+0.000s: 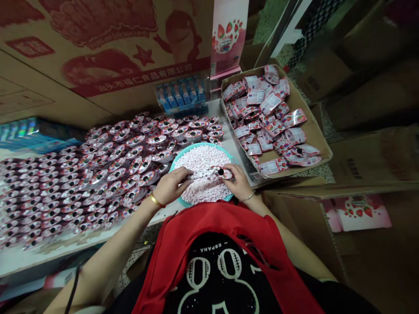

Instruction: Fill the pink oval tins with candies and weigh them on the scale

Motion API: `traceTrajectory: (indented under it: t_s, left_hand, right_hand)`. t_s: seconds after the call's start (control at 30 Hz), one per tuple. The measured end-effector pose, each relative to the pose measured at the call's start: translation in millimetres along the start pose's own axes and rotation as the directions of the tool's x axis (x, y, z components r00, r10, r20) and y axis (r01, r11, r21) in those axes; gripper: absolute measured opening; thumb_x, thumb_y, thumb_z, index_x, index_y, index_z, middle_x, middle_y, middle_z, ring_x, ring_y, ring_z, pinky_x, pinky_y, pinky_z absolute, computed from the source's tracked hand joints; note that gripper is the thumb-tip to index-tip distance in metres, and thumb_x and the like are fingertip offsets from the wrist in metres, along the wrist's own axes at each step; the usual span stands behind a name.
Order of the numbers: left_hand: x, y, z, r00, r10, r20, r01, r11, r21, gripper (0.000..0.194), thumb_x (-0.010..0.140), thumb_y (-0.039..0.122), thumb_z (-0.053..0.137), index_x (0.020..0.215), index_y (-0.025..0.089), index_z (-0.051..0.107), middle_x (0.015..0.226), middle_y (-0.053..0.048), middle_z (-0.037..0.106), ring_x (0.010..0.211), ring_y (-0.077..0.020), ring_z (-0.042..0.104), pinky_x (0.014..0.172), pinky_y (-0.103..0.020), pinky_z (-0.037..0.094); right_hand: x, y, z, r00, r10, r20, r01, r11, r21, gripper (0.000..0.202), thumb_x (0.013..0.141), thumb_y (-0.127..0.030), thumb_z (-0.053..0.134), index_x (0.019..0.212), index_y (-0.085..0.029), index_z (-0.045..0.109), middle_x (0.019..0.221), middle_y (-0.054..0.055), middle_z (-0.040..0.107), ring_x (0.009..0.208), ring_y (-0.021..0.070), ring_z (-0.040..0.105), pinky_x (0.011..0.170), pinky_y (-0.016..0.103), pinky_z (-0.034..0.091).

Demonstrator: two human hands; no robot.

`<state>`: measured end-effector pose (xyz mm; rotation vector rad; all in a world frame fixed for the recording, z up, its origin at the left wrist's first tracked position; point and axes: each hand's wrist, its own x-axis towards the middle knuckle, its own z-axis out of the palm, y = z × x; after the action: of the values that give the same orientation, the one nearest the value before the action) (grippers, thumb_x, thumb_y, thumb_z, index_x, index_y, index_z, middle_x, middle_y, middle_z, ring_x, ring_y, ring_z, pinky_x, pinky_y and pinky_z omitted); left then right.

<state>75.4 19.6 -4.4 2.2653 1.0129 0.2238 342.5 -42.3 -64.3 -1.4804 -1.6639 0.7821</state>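
A round turquoise basin [231,158] full of small pale pink candies [206,157] stands at the table's front edge. Over its right side my right hand [238,181] grips a small pink pouch [224,173] with a dark round opening turned up. My left hand [172,185] is at the basin's left side, thumb and fingers closed around something I cannot make out, with candies at the fingertips. Many similar upright pouches [134,152] with dark openings stand packed together to the left of the basin.
A cardboard tray [312,126] of loose flat pouches sits at the right. Blue packs [181,93] stand behind the pouches, more blue packs [39,135] at the far left. A large printed carton [108,48] rises at the back. Other cartons [376,157] are at the right.
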Motion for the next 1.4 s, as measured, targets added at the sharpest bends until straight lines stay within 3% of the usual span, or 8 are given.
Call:
traceTrajectory:
  t_s: [0.2,0.43,0.57,0.7,0.87,1.07,1.2,1.4]
  left_hand:
    - [17,41,-22.5,0.978,-0.146,0.150,0.088,0.937,0.337,0.022,0.091,0.031,0.041,0.096,0.019,0.059,0.092,-0.006,0.058,0.084,-0.0182,0.058,0.070,-0.028,0.045]
    - [27,80,-26.0,0.967,-0.194,0.164,0.092,0.868,0.487,0.022,0.091,0.016,0.040,0.085,0.018,0.061,0.082,-0.008,0.056,0.080,-0.0222,0.055,0.067,-0.033,0.043]
    - [15,59,-34.5,0.982,-0.172,0.072,0.117,0.872,0.476,0.019,0.092,0.025,0.043,0.096,0.020,0.061,0.089,-0.007,0.058,0.085,-0.0226,0.055,0.070,-0.032,0.043]
    - [-7,2,-24.2,0.961,-0.276,-0.028,0.251,0.821,0.512,0.020,0.090,0.028,0.045,0.100,0.020,0.061,0.093,-0.008,0.059,0.086,-0.0232,0.056,0.070,-0.033,0.044]
    - [-7,-45,40.0,0.960,-0.272,0.071,0.228,0.901,0.369,0.020,0.089,0.024,0.045,0.102,0.021,0.061,0.097,-0.008,0.060,0.093,-0.0219,0.057,0.078,-0.032,0.045]
    - [27,-37,104.0,0.961,-0.275,0.040,0.268,0.955,0.130,0.022,0.087,0.023,0.047,0.107,0.020,0.057,0.105,-0.007,0.061,0.098,-0.0208,0.057,0.084,-0.032,0.045]
    - [24,-41,102.4,0.965,-0.261,0.035,0.261,0.965,-0.006,0.023,0.088,0.030,0.048,0.107,0.020,0.056,0.103,-0.005,0.062,0.096,-0.0188,0.058,0.085,-0.030,0.046]
    - [-3,-42,58.8,0.986,-0.166,0.006,0.166,0.982,-0.084,0.028,0.090,0.038,0.047,0.108,0.019,0.056,0.100,-0.007,0.062,0.093,-0.0179,0.058,0.083,-0.029,0.047]
  right_hand:
    - [3,-7,13,0.999,-0.023,0.025,0.023,1.000,0.009,0.039,0.072,-0.014,0.054,0.111,-0.023,0.055,0.110,0.009,0.061,0.107,0.0275,0.054,0.094,0.044,0.044]
    - [2,-8,16,0.995,-0.064,0.070,0.067,0.997,-0.041,0.044,0.070,-0.009,0.052,0.113,-0.022,0.055,0.112,0.010,0.060,0.109,0.0272,0.053,0.096,0.044,0.043]
    - [1,-2,12,0.996,-0.056,0.064,0.056,0.998,-0.008,0.041,0.072,-0.010,0.054,0.112,-0.021,0.055,0.113,0.010,0.060,0.110,0.0262,0.053,0.097,0.043,0.042]
    - [2,13,7,0.996,0.082,0.023,-0.084,0.985,0.151,0.035,0.077,-0.022,0.062,0.111,-0.023,0.055,0.113,0.008,0.061,0.106,0.0236,0.057,0.095,0.039,0.044]
    - [6,23,9,0.953,0.302,0.022,-0.292,0.901,0.320,0.038,0.075,-0.036,0.070,0.108,-0.023,0.055,0.101,0.003,0.064,0.092,0.0200,0.061,0.087,0.033,0.047]
    - [8,18,19,0.946,0.301,0.121,-0.324,0.880,0.348,0.042,0.074,-0.037,0.071,0.110,-0.023,0.055,0.103,0.003,0.064,0.095,0.0199,0.061,0.090,0.033,0.046]
    - [5,10,20,0.949,0.301,0.090,-0.311,0.864,0.395,0.042,0.074,-0.036,0.071,0.110,-0.023,0.054,0.105,0.002,0.063,0.097,0.0191,0.061,0.091,0.032,0.046]
    - [-5,5,0,0.960,0.269,-0.074,-0.240,0.932,0.272,0.038,0.076,-0.034,0.070,0.110,-0.024,0.057,0.105,0.005,0.064,0.098,0.0220,0.060,0.091,0.036,0.046]
